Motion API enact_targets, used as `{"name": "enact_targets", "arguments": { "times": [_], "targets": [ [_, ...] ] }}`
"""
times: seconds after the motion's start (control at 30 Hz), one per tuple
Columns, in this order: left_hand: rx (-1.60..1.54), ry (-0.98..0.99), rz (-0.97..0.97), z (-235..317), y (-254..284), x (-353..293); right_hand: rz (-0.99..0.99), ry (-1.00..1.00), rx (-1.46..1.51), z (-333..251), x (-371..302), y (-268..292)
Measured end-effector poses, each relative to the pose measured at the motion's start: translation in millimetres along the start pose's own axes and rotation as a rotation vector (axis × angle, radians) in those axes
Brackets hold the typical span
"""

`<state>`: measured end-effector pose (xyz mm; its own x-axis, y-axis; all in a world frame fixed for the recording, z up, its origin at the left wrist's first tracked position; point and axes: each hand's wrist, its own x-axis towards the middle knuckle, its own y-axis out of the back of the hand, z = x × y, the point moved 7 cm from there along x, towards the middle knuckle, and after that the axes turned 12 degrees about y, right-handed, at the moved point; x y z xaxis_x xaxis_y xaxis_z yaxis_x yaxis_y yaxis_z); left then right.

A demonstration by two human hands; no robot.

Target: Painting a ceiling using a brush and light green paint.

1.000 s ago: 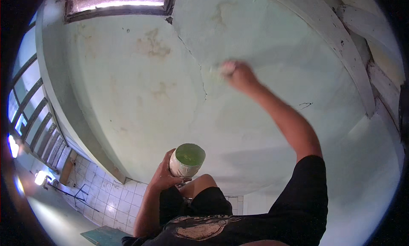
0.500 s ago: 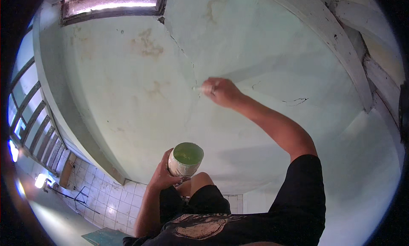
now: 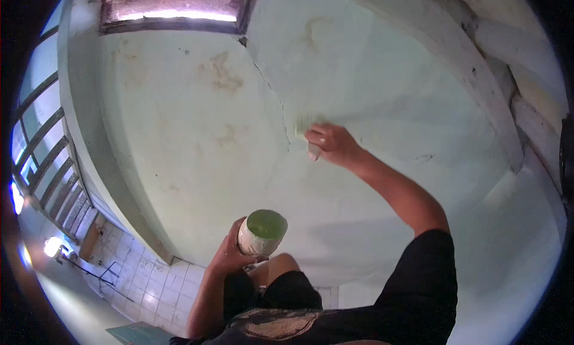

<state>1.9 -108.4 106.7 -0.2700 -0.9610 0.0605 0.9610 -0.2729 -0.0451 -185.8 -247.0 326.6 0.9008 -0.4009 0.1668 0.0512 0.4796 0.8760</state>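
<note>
My right hand is closed round the handle of a paintbrush, whose pale bristles are blurred against the light green wall. Just left of the brush a dark crack runs down the wall from the window corner. Low in the middle, my left hand grips a white paint tub from its left side. The tub is tilted so that its round opening shows pale green paint inside. Its underside and some of my fingers are hidden.
A wooden-framed window is at the upper left. Brownish stains mark the wall. Slatted bars line the far left, above a lamp on a stand and white floor tiles. A sloping beam crosses the upper right.
My right hand has moved slightly right and down relative to the view, and the brush has turned so its bristles show. The tub stays in my left hand. The whole view has shifted a little.
</note>
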Motion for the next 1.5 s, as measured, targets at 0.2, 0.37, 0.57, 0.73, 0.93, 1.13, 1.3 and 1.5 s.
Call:
{"name": "enact_targets", "arguments": {
  "times": [0.2, 0.37, 0.57, 0.73, 0.93, 1.13, 1.3, 1.5],
  "targets": [
    [-0.015, -0.036, -0.024, 2.8, 1.8, 5.3, 0.312, -0.42, -0.018, 128.4, -0.4, 127.7],
    [-0.016, 0.005, -0.026, -6.5, 1.8, 9.2, 0.62, -0.19, -0.557, 123.9, 21.8, 226.9],
    [-0.01, -0.041, -0.063, -11.8, 3.7, 16.6, 0.553, -0.044, -0.778, 95.9, -2.1, 144.6],
    [-0.014, -0.01, -0.045, -5.0, 12.7, 11.3, 0.561, -0.025, -0.473, 40.5, -28.1, 93.5],
    [-0.086, 0.036, -0.05, -7.7, 11.7, 10.7, 0.762, 0.002, -0.596, 48.4, -12.6, 156.7],
    [-0.158, 0.01, -0.065, -16.6, 7.1, 18.8, 0.79, -0.092, -0.795, 96.5, -1.9, 168.5],
    [-0.073, 0.047, -0.015, -29.1, 16.5, 28.0, 0.82, -0.125, -0.818, 107.8, 0.7, 157.1],
    [-0.037, 0.069, 0.018, -25.7, 15.9, 24.9, 0.796, -0.066, -0.551, 72.7, -26.8, 120.7]
  ]
}}
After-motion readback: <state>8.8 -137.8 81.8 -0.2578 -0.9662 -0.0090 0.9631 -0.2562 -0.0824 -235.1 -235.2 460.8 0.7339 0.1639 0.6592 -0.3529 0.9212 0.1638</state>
